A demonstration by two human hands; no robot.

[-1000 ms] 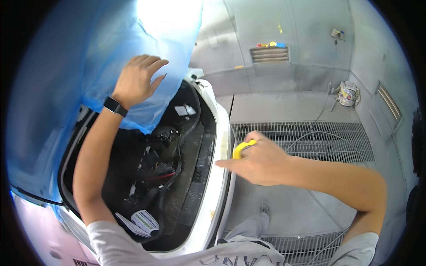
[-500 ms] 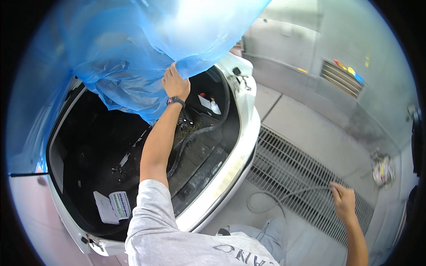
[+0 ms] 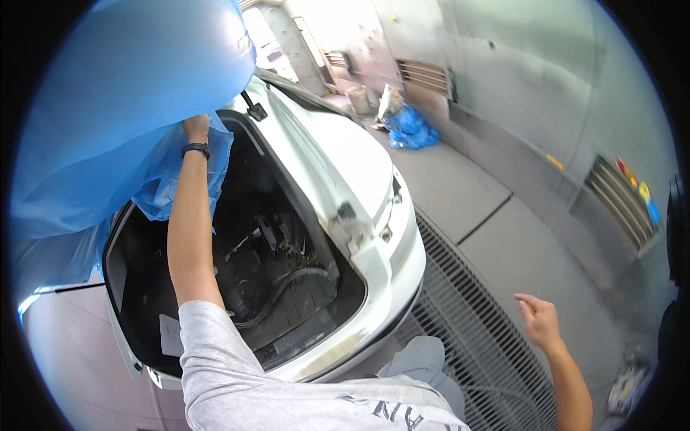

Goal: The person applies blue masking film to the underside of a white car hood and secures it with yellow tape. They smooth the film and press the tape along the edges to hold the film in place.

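My left arm, with a dark watch band at the wrist, reaches up to a large blue plastic sheet. Its hand is closed on a bunched part of that film, which partly hides the fingers. The sheet hangs over the open boot of a white car. Out to the right, above the floor grating, my right hand has its fingers curled together. Whatever may lie in them is too hidden to name.
Inside the boot lie loose debris, a dark rubber strip and a white booklet. Floor grating runs beside the car. Crumpled blue plastic rests by the wall, below a vent. A container stands at lower right.
The view has swung, showing more of the car's side and the far wall. My left hand has drawn the plastic along and left. The right hand stays out to the right, fingers closed.
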